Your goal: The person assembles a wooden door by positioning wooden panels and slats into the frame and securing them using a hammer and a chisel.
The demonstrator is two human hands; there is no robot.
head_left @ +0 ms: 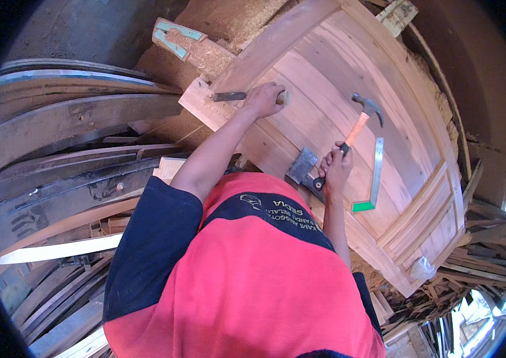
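My left hand (263, 100) is wrapped round the handle of a chisel, whose flat dark blade (230, 96) points left over the corner of a wooden panelled door (318, 65). In my right hand (334, 168) is a claw hammer (358, 127) with an orange and black handle. Its steel head is held up and away from me, over the door's boards. Beside that hand lies a dark, block-headed mallet (304, 164), partly hidden near my body. A try square (377, 173) with a green stock rests on the door to the right of the hammer.
Long planks (80, 113) are stacked along the left. A wooden piece with pale green strips (179, 39) sits past the door's far left corner, among sawdust. A crumpled clear plastic bag (423, 269) lies at the door's right end, with scrap wood (480, 262) beyond.
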